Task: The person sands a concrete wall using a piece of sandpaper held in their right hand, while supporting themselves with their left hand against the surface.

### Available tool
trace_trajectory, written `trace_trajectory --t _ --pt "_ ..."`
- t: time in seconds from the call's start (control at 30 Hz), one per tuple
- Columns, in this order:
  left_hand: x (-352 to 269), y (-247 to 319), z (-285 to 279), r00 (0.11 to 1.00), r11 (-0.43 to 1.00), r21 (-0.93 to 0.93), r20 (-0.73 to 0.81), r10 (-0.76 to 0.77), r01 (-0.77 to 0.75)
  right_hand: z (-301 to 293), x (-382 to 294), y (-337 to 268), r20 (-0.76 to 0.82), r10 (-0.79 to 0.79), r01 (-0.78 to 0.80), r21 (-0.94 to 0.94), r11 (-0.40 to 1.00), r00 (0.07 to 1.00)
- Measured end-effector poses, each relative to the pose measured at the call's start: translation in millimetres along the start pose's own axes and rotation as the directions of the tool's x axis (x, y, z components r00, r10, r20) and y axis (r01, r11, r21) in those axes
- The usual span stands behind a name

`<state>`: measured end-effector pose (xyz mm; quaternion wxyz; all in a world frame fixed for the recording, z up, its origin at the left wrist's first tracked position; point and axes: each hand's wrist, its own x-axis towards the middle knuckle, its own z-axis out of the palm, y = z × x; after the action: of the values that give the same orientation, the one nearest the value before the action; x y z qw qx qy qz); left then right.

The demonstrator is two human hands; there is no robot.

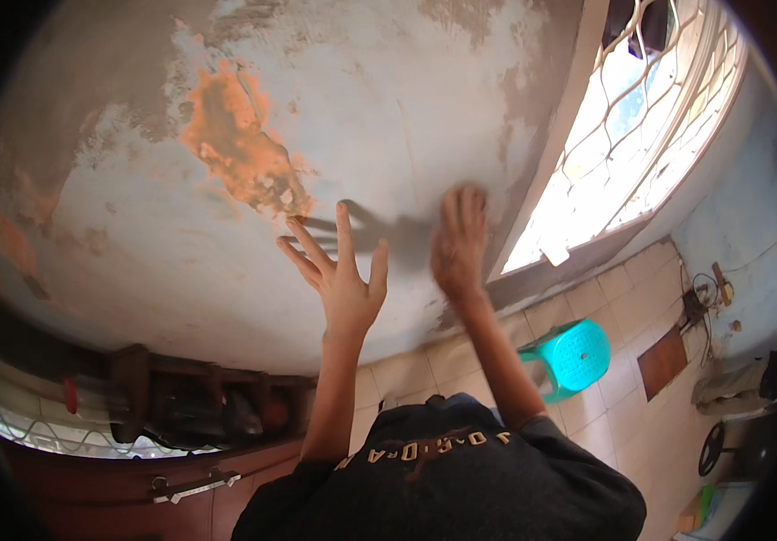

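Observation:
A wall (375, 122) with worn, peeling paint fills the upper view, with an exposed orange patch (233, 138) left of centre. My left hand (344, 277) is raised before it with fingers spread and nothing in them; the fingertips lie just below and right of the orange patch. Whether they touch the wall is unclear. To the right, my right hand (459, 237) is slightly blurred, its fingers bent against the wall near the window frame. Anything under its palm is hidden. Shadows of the hands fall on the wall between them.
A window with a curved metal grille (605, 142) is at upper right. On the tiled floor (621, 379) stands a turquoise plastic stool (574, 355), right of my right forearm. A dark wooden shelf (134, 379) with items and a reddish-brown door (124, 500) with a metal bolt (199, 485) are at lower left.

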<state>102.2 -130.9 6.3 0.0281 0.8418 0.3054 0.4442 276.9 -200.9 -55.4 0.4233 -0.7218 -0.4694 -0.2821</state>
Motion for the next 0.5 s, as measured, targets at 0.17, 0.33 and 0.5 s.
trace_trajectory --t 0.17,0.33,0.5 --pt "12.0 -5.9 -8.9 0.997 0.99 0.12 0.029 0.07 -0.073 -49.3 66.3 23.9 -0.161 0.014 -0.016 -0.012 1.0 0.987" --pt "36.7 -19.7 -10.6 0.982 0.969 0.174 -0.027 0.185 -0.178 19.7 -8.5 -27.7 -0.131 0.087 -0.061 0.191 0.98 0.988" --pt "40.1 -54.8 -20.3 0.979 0.94 0.276 0.023 0.203 -0.201 -1.6 26.5 -23.9 -0.161 0.125 -0.113 0.078 0.991 0.979"
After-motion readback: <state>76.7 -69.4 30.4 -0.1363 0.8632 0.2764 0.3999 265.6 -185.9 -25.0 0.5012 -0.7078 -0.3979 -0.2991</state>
